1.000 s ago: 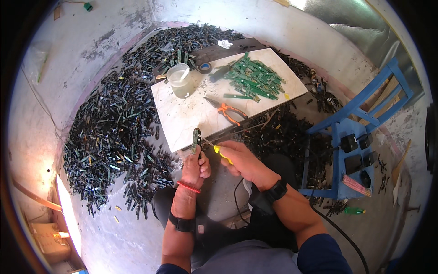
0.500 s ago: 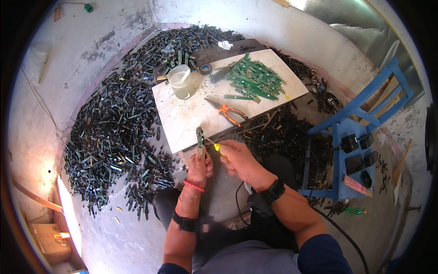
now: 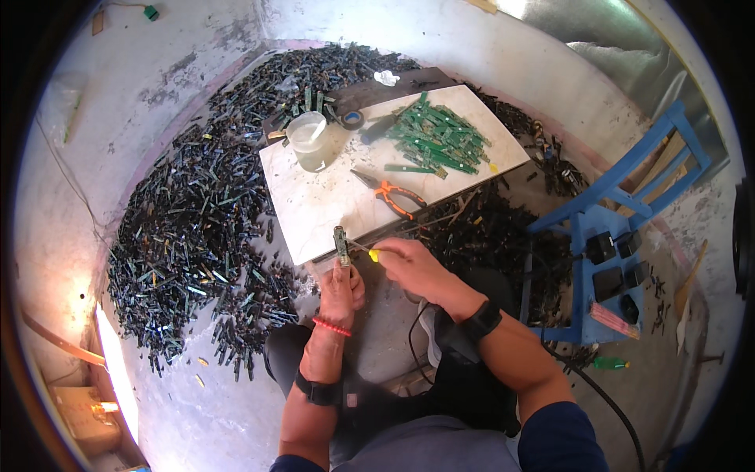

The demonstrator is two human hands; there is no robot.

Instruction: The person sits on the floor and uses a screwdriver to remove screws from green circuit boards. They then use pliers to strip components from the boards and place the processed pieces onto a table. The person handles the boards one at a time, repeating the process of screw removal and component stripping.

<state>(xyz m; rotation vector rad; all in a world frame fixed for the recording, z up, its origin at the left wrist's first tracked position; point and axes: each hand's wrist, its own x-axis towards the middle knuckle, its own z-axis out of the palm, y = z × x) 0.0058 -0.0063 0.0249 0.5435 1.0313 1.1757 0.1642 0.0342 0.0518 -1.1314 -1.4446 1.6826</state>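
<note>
- Left hand [image 3: 340, 289]: pinching circuit board [image 3: 341, 244] by lower end; remainder projects beyond fingers.
- Right hand [image 3: 413, 267]: gripping yellow screwdriver [image 3: 373, 256], shaft toward board's right side.

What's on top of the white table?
Plastic tub, orange-handled pliers, heaped green circuit boards, a dark object, a yellow piece, tape at the far edge. Whatever the boards cover can't be seen.

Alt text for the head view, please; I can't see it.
A person's left hand holds a narrow circuit-board strip while the right hand points a yellow-handled tool toward it. Beyond, a pale tabletop bears orange-handled pliers, a translucent container and heaped green strips; dark pieces cover much floor.
</note>
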